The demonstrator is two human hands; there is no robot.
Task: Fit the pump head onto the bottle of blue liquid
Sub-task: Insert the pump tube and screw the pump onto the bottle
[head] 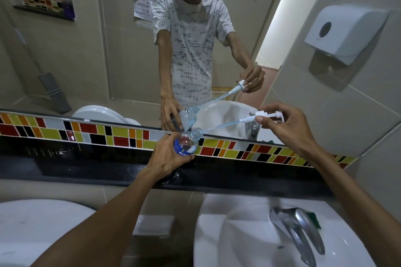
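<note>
My left hand point(167, 156) grips a clear plastic bottle point(186, 143) with a blue label, tilted so its open neck points up and to the right. My right hand point(284, 123) pinches the white pump head point(268, 114) by its collar, held up to the right of the bottle. The pump's long pale-blue dip tube point(223, 125) slants down to the left, and its tip sits at the bottle's mouth. The lower part of the bottle is hidden by my fingers. The mirror above repeats both hands, the bottle and the pump.
A black ledge point(86, 167) and a strip of coloured tiles point(108, 136) run under the mirror. Below are a white basin point(227, 234) with a chrome tap point(297, 230) and a toilet lid point(32, 223) at the left. A paper dispenser point(345, 32) hangs on the right wall.
</note>
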